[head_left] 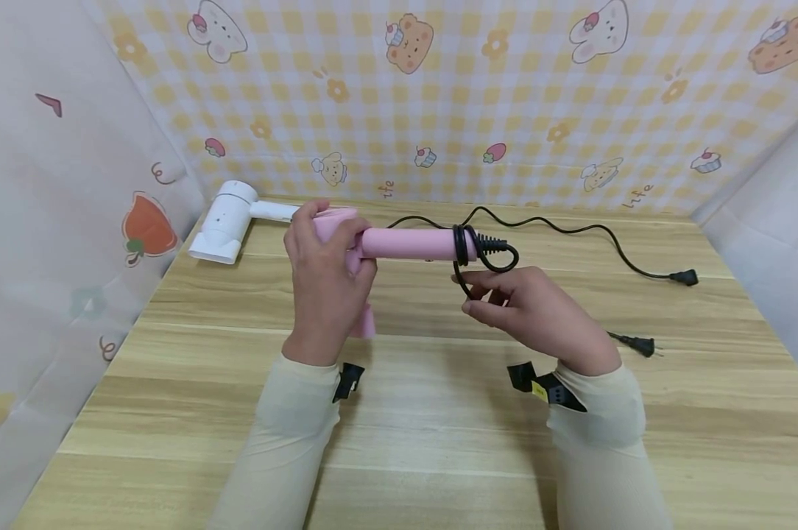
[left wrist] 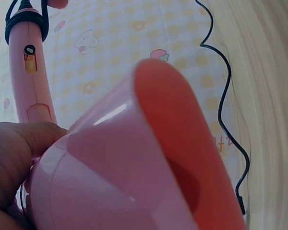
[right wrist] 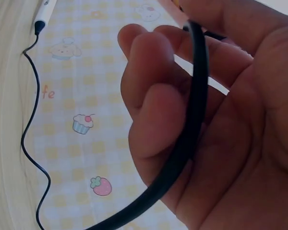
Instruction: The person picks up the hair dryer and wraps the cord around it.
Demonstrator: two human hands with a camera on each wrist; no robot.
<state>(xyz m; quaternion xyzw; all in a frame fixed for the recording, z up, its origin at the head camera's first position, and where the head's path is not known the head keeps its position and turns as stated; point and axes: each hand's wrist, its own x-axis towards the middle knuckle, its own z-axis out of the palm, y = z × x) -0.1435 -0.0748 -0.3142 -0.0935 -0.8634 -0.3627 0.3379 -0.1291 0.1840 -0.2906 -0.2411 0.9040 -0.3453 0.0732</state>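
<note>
My left hand grips a pink hair dryer around its head, above the table. The handle points right, and its wide nozzle fills much of the left wrist view. Several turns of black power cord are wound near the handle's end, with a loop at the strain relief. Just below that end, my right hand holds the running part of the cord in curled fingers. In the right wrist view the cord crosses the palm beside the fingertips. Right of that wrist a black plug shows.
A white hair dryer lies at the back left, its handle partly behind my left hand. Its thin black cord runs along the back of the wooden table to a plug. A patterned cloth hangs behind.
</note>
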